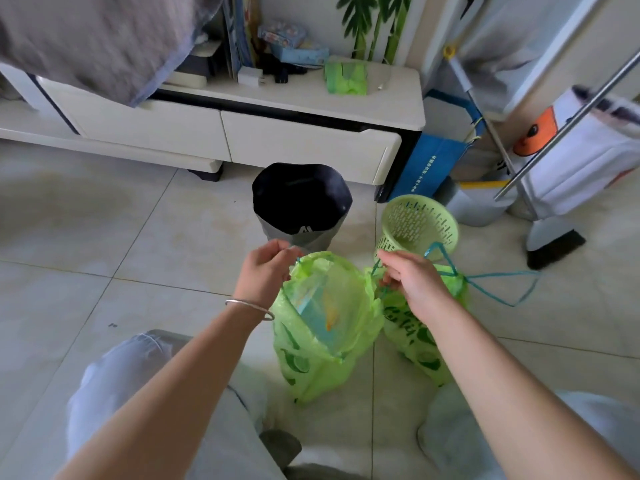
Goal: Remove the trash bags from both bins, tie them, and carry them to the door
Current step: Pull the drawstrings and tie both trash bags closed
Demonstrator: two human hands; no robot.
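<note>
A long white cabinet (277, 133) runs along the far edge of the tiled floor (104, 237). A broom (554, 251) leans at the right edge. In front of the cabinet stand a grey bin with a dark liner (300, 206) and, just to its right, a tilted green slotted basket (419, 225), empty of any bag. Nearer the person, two green trash bags sit on the floor side by side. The open green bag (322, 327) stands with its mouth spread; the left hand (266, 271) pinches its rim on the left, and the right hand (408, 282) grips the rim and drawstring on the right. The second green bag (426, 348) is gathered shut behind the right hand, its teal drawstring (498, 285) trailing right.
</note>
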